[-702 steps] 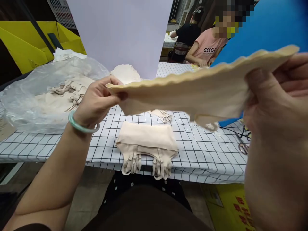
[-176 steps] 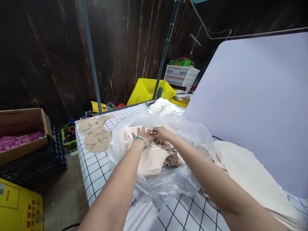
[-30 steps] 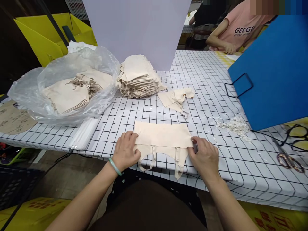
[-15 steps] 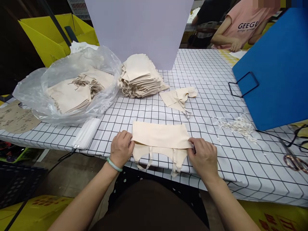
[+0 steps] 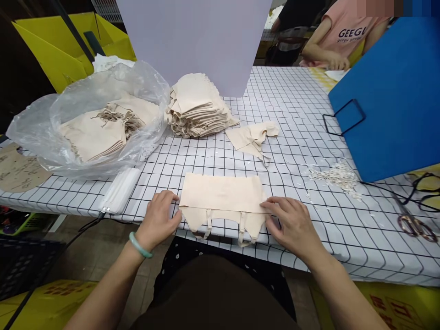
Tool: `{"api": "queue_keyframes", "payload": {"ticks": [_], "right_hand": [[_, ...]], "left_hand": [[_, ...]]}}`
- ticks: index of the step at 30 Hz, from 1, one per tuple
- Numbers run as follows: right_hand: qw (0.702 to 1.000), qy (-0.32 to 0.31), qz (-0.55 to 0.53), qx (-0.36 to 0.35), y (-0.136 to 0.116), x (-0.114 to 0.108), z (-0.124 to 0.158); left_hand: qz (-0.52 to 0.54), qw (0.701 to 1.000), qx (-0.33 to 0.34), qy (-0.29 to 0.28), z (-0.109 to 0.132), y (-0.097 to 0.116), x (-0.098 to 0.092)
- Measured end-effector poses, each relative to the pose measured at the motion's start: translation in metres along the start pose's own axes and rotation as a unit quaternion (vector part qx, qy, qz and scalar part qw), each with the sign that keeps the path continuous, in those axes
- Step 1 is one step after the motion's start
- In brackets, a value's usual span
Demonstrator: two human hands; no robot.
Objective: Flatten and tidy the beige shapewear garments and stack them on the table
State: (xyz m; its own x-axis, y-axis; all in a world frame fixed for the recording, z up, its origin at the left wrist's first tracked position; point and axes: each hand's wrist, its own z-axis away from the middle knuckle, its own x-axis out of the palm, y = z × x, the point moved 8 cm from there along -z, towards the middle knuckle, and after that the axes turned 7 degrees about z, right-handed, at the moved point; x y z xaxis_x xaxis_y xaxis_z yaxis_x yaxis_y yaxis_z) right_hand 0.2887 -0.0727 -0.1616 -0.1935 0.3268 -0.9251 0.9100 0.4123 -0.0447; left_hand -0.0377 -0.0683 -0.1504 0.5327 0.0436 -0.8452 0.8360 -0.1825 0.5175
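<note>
A beige camisole [image 5: 223,192] with thin straps lies at the front edge of the table, its body folded over so that the straps point toward me. My left hand [image 5: 161,219] is beside its left edge, thumb and fingers apart, with nothing held. At the right edge, my right hand [image 5: 290,224] rests its fingertips on the folded cloth, the thumb spread away from them. A jade-green bangle [image 5: 139,245] circles my left wrist. Behind the camisole lies a loose, crumpled beige garment [image 5: 252,137].
A stack of beige garments [image 5: 197,107] stands beside a clear plastic bag [image 5: 37,123] holding more. A white power bank [image 5: 120,190], small white scraps [image 5: 337,176], scissors [image 5: 415,227] and a blue panel [image 5: 395,101] surround the work. Another person [image 5: 350,34] works at the back right.
My left hand has let go of the camisole's left edge and drawn back to the left. My right hand has loosened its pinch, and its fingers have spread.
</note>
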Motion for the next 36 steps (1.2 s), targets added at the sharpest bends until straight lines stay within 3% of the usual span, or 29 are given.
{"api": "queue_keyframes", "payload": {"ticks": [2, 4, 7, 10, 13, 15, 17, 20, 23, 27, 29, 31, 34, 36], "right_hand": [[0.999, -0.001, -0.045, 0.008, -0.002, -0.008, -0.007], [0.997, -0.011, -0.076, 0.012, -0.013, -0.008, -0.023], [0.994, -0.066, -0.082, -0.009, -0.038, 0.014, -0.054], [0.99, -0.13, -0.061, -0.004, -0.045, 0.049, -0.069], [0.986, -0.15, -0.035, 0.057, -0.017, 0.07, -0.058], [0.986, -0.136, -0.026, 0.095, 0.007, 0.07, -0.043], [0.985, -0.1, -0.03, 0.134, 0.028, 0.06, -0.031], [0.971, -0.049, -0.042, 0.23, 0.052, 0.045, -0.027], [0.944, -0.059, -0.048, 0.321, 0.062, 0.045, -0.036], [0.928, -0.087, -0.103, 0.348, 0.053, 0.051, -0.048], [0.916, -0.073, -0.177, 0.353, 0.05, 0.048, -0.047], [0.887, -0.04, -0.277, 0.367, 0.051, 0.045, -0.044], [0.844, 0.019, -0.386, 0.373, 0.061, 0.043, -0.043], [0.846, 0.04, -0.382, 0.369, 0.069, 0.043, -0.048]], "left_hand": [[0.02, 0.999, 0.035, 0.033, 0.006, 0.014, -0.008], [0.029, 0.995, 0.088, 0.045, 0.004, 0.035, -0.005], [0.019, 0.99, 0.139, -0.012, -0.02, 0.061, 0.027], [-0.024, 0.99, 0.098, -0.103, -0.054, 0.054, 0.067], [-0.038, 0.984, 0.059, -0.165, -0.07, 0.031, 0.086], [-0.026, 0.984, 0.068, -0.161, -0.073, 0.019, 0.08], [-0.025, 0.991, 0.056, -0.122, -0.079, 0.008, 0.063], [-0.059, 0.994, -0.04, -0.079, -0.096, -0.013, 0.037], [-0.066, 0.984, -0.103, -0.13, -0.113, -0.02, 0.031], [-0.034, 0.972, -0.094, -0.214, -0.121, -0.013, 0.035], [0.024, 0.971, -0.087, -0.221, -0.119, -0.01, 0.033], [0.149, 0.96, -0.092, -0.218, -0.117, -0.008, 0.032], [0.336, 0.915, -0.106, -0.195, -0.121, -0.008, 0.035], [0.374, 0.904, -0.111, -0.174, -0.13, -0.011, 0.04]]}}
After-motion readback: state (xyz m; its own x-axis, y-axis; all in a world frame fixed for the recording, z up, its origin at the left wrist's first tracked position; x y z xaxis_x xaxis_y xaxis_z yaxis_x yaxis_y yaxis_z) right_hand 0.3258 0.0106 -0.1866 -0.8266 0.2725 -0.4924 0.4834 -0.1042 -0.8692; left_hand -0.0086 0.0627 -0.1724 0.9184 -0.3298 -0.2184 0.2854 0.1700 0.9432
